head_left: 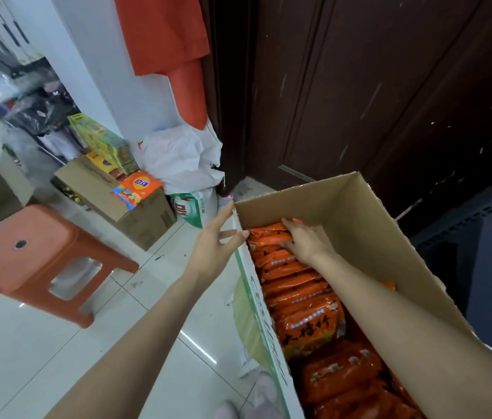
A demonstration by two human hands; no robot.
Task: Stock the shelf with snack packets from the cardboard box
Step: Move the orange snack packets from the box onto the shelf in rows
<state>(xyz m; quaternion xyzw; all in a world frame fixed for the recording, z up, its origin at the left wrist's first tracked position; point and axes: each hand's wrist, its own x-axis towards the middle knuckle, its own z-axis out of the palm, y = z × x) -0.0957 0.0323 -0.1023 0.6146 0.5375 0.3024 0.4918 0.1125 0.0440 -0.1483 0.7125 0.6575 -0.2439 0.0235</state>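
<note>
Nearest, the cardboard box [368, 225] runs from the near right toward the far middle, its orange snack packets [305, 316] standing on edge in a tight row. They look light, soft and crinkly, with glossy film likely to slip, so pinching several together by their upper edges, or clamping the stack from both ends, seems the safest hold. Farther along, the right hand [305, 240] lies on the far end of the row, fingers curled over the tops of a few packets. The left hand [217, 240] is at the box's left wall near its far corner, fingers spread and loose, gripping nothing. Beyond, on the left, stands an orange stool [39, 261]. No shelf is in view.
</note>
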